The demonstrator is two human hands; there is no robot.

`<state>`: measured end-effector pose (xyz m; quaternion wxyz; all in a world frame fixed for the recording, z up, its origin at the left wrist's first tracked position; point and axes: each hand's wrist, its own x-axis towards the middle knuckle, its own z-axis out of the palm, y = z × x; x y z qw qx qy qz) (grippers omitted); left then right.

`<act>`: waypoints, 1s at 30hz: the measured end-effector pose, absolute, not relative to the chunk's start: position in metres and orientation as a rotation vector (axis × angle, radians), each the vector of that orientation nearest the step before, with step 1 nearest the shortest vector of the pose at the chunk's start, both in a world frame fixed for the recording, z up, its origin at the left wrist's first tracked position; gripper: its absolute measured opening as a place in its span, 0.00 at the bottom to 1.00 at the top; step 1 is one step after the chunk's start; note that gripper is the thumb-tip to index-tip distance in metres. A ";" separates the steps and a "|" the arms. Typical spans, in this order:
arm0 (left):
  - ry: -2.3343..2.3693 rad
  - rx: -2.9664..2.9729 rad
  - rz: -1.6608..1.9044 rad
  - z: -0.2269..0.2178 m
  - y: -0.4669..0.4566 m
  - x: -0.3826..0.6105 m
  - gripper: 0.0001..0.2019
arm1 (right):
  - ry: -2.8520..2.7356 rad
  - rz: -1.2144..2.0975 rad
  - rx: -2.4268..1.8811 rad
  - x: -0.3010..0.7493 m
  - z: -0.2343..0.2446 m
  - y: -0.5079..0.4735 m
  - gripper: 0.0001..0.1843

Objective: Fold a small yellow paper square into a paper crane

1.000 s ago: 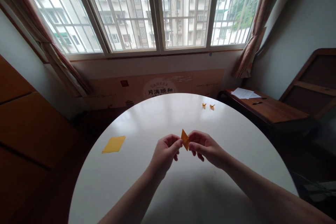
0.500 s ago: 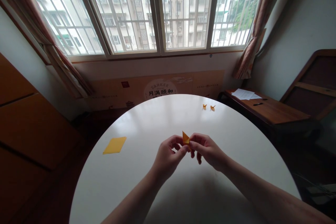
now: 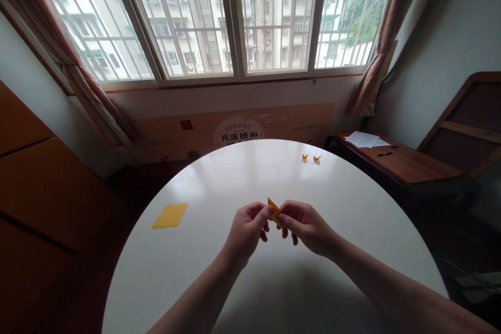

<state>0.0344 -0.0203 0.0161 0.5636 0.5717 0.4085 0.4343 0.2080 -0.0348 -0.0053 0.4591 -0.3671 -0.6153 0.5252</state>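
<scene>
A small folded piece of yellow-orange origami paper (image 3: 275,215) is held above the white table (image 3: 188,282), one pointed flap sticking up. My left hand (image 3: 250,227) pinches it from the left between thumb and forefinger. From the right, my right hand (image 3: 303,221) grips it the same way, its thumb lying across the front. Fingers hide much of the folded paper. On the table to the left lies a flat stack of yellow paper squares (image 3: 170,215). Two little folded paper birds (image 3: 305,157) stand near the far right edge.
The round table fills the middle of the view. Behind it are a printed cardboard panel (image 3: 164,133) and a barred window (image 3: 203,21). At the right, a wooden side table (image 3: 422,164) bears white paper sheets (image 3: 366,139) and a small dark object.
My left thumb has moved up onto the folded paper's upper part, near the pointed flap. The paper has turned and shifted slightly left; my right hand keeps its pinch.
</scene>
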 end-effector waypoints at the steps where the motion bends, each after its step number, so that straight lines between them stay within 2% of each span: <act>1: 0.966 1.332 1.026 0.016 -0.020 0.034 0.15 | -1.512 1.293 -0.899 0.208 -0.005 -0.035 0.14; 7: 0.964 1.370 1.207 0.011 -0.018 0.034 0.12 | -1.494 1.303 -0.914 0.207 -0.006 -0.034 0.16; 11: 0.948 1.433 1.214 0.013 -0.018 0.034 0.04 | -1.481 1.306 -0.922 0.205 -0.007 -0.033 0.17; 18: 0.958 1.495 1.148 0.016 -0.018 0.032 0.07 | -1.441 1.275 -0.940 0.205 -0.010 -0.030 0.19; 24: 0.998 1.559 1.103 0.017 -0.018 0.032 0.07 | -1.397 1.309 -0.927 0.205 -0.010 -0.028 0.18; 30: 1.092 1.833 1.213 0.011 -0.015 0.028 0.03 | -1.376 1.303 -0.933 0.206 -0.012 -0.028 0.18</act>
